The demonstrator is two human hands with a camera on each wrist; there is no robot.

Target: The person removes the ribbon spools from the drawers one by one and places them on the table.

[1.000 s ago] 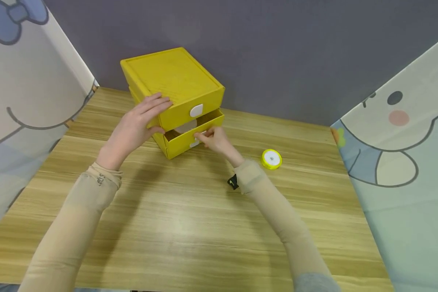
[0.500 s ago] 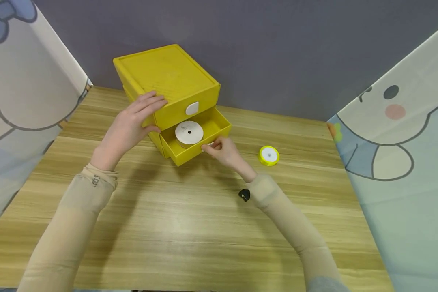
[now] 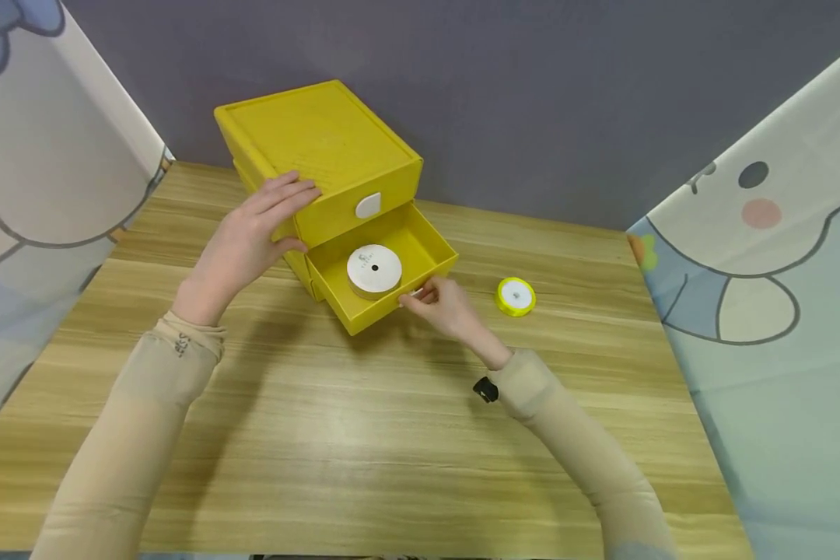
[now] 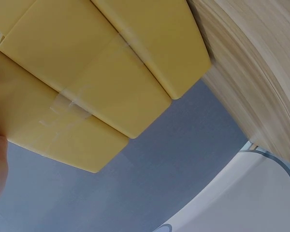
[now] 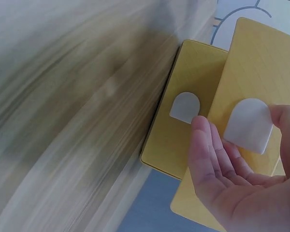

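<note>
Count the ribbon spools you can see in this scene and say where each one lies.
2. A white spool lies inside the open lower drawer; a yellow spool lies on the table, right of the drawer. The closed upper drawer may hide more.

Drawer box (image 3: 322, 152): yellow, two-tiered, square lid-like top — stands at the table's far edge.
Lower drawer (image 3: 399, 257): pulled well out, white pull tab (image 5: 246, 125) on its front.
White ribbon spool (image 3: 374, 271): lies flat inside.

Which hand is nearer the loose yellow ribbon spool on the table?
Right. The right hand pinches the drawer tab just left of the yellow spool; the left hand rests on the box, farther away.
</note>
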